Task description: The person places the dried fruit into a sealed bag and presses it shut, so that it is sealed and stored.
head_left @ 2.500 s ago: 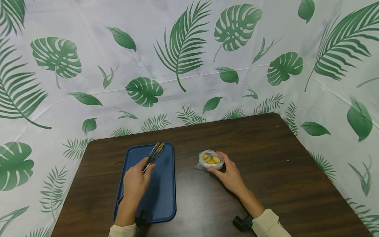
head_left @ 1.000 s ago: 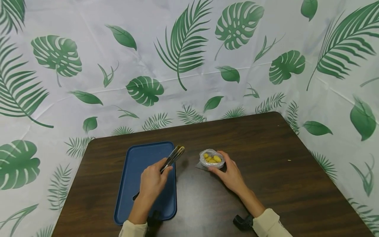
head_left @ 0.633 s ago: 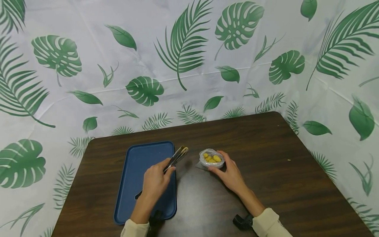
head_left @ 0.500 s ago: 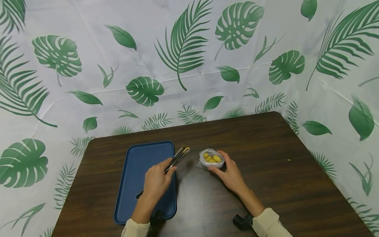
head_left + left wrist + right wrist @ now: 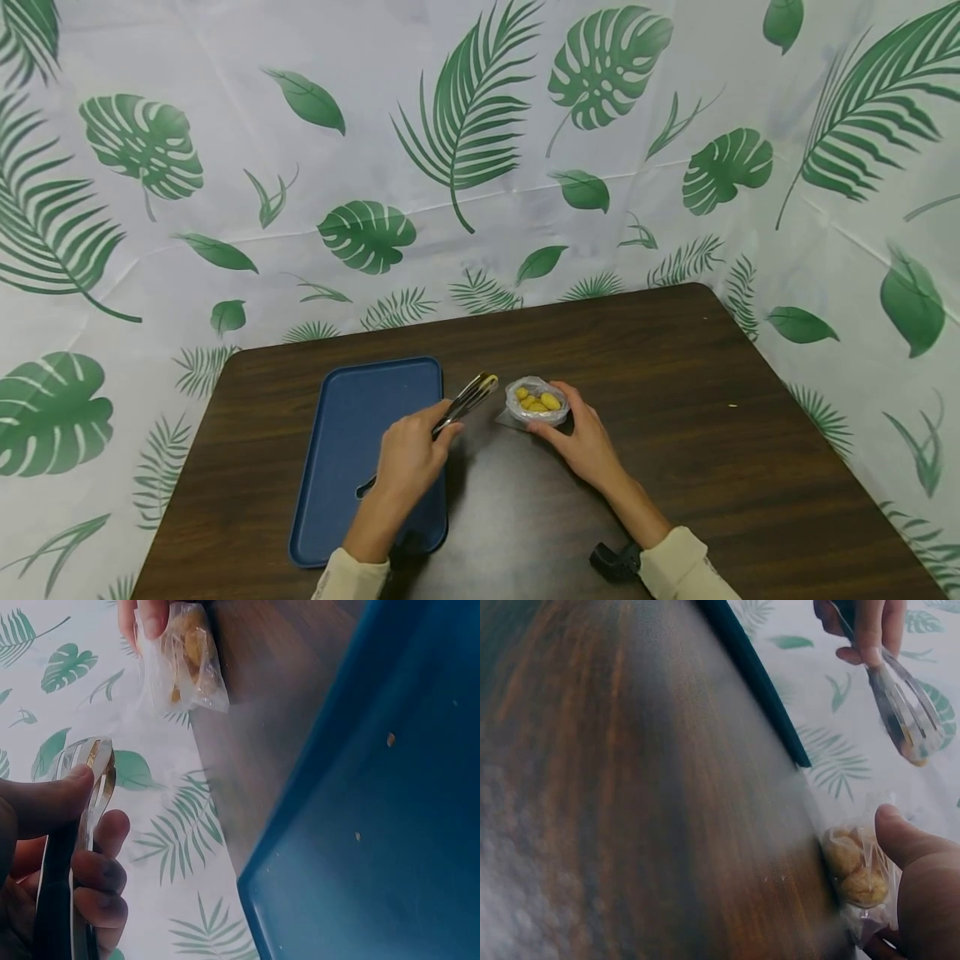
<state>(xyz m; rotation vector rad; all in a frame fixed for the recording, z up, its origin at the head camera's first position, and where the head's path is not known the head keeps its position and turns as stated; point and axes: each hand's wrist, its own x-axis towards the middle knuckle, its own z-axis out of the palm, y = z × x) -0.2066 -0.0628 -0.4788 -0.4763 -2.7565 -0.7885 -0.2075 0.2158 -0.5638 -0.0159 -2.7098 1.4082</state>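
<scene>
My left hand (image 5: 408, 458) grips slotted metal tongs (image 5: 467, 402) with black handles, held above the right edge of the blue tray. A small yellow-brown piece (image 5: 490, 380) shows between the tong tips, partly hidden by the metal. Just right of the tips, a clear plastic bag (image 5: 512, 414) stands on the table with its mouth spread. Inside it lie several yellow, rounded food pieces (image 5: 550, 402). My right hand (image 5: 588, 450) holds the bag's right side between thumb and fingers. The right wrist view shows the pieces (image 5: 864, 887) through the plastic.
The blue tray (image 5: 367, 387) lies on the left of the dark wooden table (image 5: 675, 375); a few crumbs (image 5: 391, 739) are on it. A tiny yellow crumb (image 5: 732, 406) lies on the table's right side. A leaf-patterned cloth (image 5: 480, 250) hangs behind the table.
My left hand has carried the tongs rightward from over the tray, bringing the tips close to the bag's left side. The right hand and the bag have stayed in place.
</scene>
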